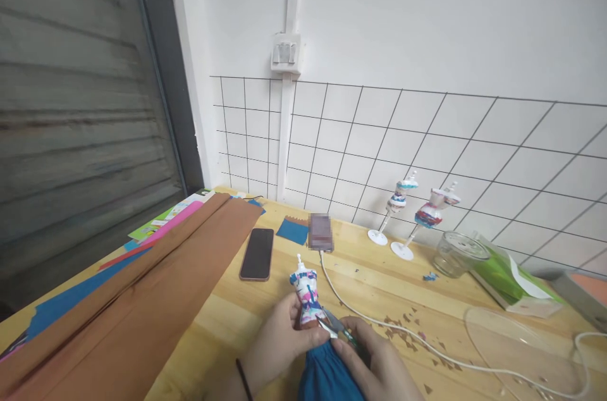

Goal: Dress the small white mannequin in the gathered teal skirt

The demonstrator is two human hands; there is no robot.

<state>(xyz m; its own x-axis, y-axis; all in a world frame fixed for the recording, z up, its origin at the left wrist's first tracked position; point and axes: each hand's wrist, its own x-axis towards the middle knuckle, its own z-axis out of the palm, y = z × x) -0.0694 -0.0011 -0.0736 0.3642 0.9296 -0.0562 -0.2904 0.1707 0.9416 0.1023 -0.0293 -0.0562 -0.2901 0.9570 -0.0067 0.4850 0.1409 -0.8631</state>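
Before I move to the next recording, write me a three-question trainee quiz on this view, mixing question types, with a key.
1. Multiple choice: What does the right hand hold?
A) a glass jar
B) scissors
C) a tissue box

2. True or false: The left hand grips a miniature dress form above its gathered blue skirt.

3. Count: How many other miniature dress forms stand on round white bases?

Key: 1. B. 2. True. 3. Two.
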